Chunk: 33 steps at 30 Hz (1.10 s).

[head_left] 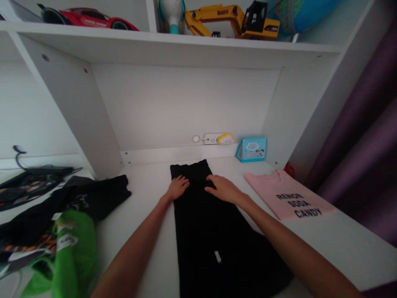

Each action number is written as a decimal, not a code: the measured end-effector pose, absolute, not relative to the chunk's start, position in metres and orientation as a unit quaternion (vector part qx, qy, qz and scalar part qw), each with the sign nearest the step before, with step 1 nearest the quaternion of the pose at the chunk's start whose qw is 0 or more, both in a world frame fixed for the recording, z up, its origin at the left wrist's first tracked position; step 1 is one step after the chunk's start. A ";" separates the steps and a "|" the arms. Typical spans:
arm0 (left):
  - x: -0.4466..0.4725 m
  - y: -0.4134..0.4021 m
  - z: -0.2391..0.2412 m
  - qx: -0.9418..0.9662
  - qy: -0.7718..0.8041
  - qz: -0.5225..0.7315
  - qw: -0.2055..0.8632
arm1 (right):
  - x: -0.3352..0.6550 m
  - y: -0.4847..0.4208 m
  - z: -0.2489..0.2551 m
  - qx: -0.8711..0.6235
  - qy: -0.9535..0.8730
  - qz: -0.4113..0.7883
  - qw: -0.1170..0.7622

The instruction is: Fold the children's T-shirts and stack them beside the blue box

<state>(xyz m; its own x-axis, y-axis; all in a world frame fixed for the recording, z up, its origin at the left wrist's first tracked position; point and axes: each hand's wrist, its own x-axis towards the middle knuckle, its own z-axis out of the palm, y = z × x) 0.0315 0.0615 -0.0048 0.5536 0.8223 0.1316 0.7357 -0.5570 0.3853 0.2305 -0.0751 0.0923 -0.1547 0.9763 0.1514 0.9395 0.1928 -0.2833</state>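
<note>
Fingers of left hand (pixel 178 187) and right hand (pixel 223 188) flat, gripping nothing, on black garment (pixel 204 231); shelf (pixel 173 43) holds toys.

Clothes pile (pixel 62 223) left, pink shirt (pixel 290 200) rt.

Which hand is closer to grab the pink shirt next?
The right hand, probably. It rests flat on the black garment, on the side toward the pink shirt. The left hand lies on the garment's far edge, so it would have to cross over.
</note>
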 end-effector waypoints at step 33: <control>0.082 0.084 0.049 0.641 0.532 0.427 0.352 | 0.254 -0.282 0.025 -0.565 -0.746 -0.199 0.291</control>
<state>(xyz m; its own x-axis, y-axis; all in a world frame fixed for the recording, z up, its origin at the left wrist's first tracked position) 0.0824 0.0844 0.0493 0.0694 0.9824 0.1733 0.3809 -0.1866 0.9056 0.2542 -0.2817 0.0245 -0.1927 0.7275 0.6585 0.9587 0.2826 -0.0318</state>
